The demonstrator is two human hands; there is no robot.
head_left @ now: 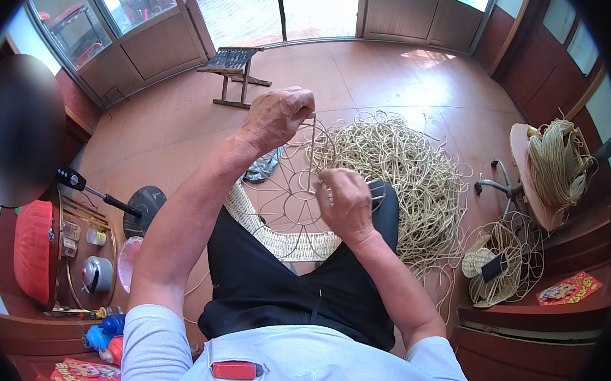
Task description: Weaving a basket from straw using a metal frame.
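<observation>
My left hand is raised above a round wire frame, its fingers pinched on a thin tan strand at the top. My right hand is lower, right of the frame's central ring, with curled fingers at the same vertical strand; its exact grip is hard to make out. A cream woven band curves along the frame's lower and left side, over my black-trousered legs. Part of the frame behind my hands is hidden.
A tan cord heap lies right of me. A low stool stands ahead, a dark bag behind the frame. A swivel chair holds coiled cord; a wire-frame basket sits below. Left are a pole base and kettle.
</observation>
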